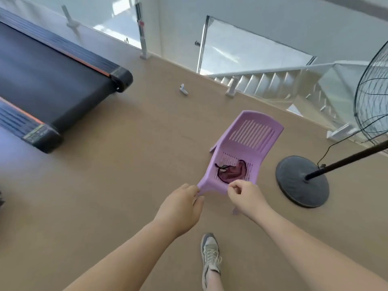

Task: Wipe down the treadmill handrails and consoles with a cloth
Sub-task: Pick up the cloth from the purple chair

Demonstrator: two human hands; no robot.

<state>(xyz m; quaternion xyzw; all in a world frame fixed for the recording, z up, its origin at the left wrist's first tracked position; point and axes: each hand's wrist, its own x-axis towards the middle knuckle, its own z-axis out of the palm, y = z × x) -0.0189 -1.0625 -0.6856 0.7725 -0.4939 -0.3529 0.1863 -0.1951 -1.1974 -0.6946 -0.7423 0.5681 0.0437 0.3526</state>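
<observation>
A dark pink cloth [232, 171] lies crumpled on the seat of a purple plastic chair [249, 141]. My left hand [180, 206] reaches to the chair's front left corner, its fingers loosely bent and touching the edge. My right hand [245, 196] hovers over the seat's front edge just short of the cloth, fingers curled in and holding nothing. The rear end of the black treadmill [52, 80], with orange side stripes, lies on the floor at the left. Its handrails and console are out of view.
A standing fan's round base [302, 181] and pole stand right of the chair, its cage at the far right. Glass railings [252, 51] guard a stairwell behind. A small white object [183, 89] lies on the tan floor. My shoe [210, 255] is below.
</observation>
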